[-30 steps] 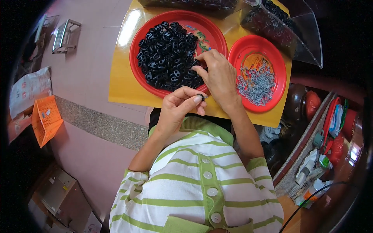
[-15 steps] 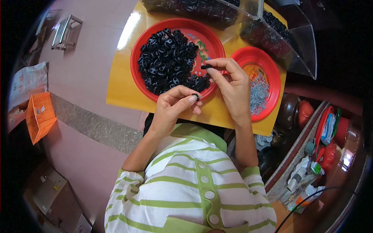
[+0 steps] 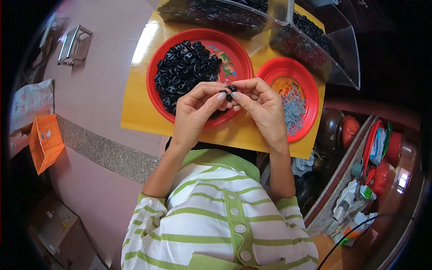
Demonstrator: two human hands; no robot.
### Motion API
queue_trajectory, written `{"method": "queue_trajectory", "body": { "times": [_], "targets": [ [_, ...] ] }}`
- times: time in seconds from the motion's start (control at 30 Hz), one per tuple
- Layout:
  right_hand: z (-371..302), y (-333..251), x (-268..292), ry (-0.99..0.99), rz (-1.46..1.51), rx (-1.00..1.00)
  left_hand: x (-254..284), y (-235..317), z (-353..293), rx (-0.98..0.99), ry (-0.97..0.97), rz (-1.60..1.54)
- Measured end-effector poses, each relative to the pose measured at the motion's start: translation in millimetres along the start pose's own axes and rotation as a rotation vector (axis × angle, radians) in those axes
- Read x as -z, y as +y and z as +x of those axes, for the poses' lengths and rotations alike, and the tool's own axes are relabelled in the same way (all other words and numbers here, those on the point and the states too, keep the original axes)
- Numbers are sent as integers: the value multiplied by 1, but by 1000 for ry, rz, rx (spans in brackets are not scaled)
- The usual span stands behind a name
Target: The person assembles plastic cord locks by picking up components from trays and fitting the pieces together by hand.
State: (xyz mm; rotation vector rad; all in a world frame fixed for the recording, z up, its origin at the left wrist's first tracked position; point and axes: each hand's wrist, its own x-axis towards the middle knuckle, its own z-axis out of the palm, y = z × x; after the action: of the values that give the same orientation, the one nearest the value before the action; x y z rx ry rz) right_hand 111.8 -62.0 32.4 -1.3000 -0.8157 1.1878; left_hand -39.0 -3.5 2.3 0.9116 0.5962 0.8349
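My left hand point(image 3: 194, 111) and my right hand point(image 3: 264, 108) meet over the near rim of a large red tray point(image 3: 245, 60). Between their thumbs and fingertips they pinch small black plastic pieces point(image 3: 231, 89), brought together, with a bit of coiled metal showing at the join. A heap of black two-holed oval plastic pieces point(image 3: 184, 72) fills the left and middle of that tray. To the right of my right hand, a smaller red tray point(image 3: 313, 96) holds many thin silver metal pieces point(image 3: 294, 110), which look like tiny springs.
Clear plastic bins point(image 3: 310, 49) with more black pieces stand at the table's far side. The yellow tabletop point(image 3: 139, 108) ends close to my body. Right of it, a shelf point(image 3: 335, 173) holds bags and jars. A metal stool point(image 3: 74, 45) stands on the floor at left.
My hands, apart before with a black piece in each, have come together. The right hand moved left and nearer, bringing its piece against the left one. The whole view shifted slightly.
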Motion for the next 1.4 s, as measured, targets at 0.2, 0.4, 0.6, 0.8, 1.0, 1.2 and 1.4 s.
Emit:
{"method": "queue_trajectory", "body": {
  "times": [0.2,0.4,0.6,0.8,1.0,1.2,1.4],
  "targets": [
    [-3,0,8,50,-13,23,-4,-3,3,-6,44,54],
    [-5,3,25,67,214,-48,-10,1,5,-47,39,91],
    [-11,3,28,52,305,-88,-16,1,4,9,39,48],
    [-17,8,28,79,324,-87,-22,1,-2,197,26,-13],
    [-25,13,32,82,235,-45,-29,-1,-5,234,24,-14],
    [-30,17,33,81,307,-26,-27,-7,-6,251,24,2],
    [-29,22,33,121,299,31,-28,-11,-6,244,9,35]
  ]
}}
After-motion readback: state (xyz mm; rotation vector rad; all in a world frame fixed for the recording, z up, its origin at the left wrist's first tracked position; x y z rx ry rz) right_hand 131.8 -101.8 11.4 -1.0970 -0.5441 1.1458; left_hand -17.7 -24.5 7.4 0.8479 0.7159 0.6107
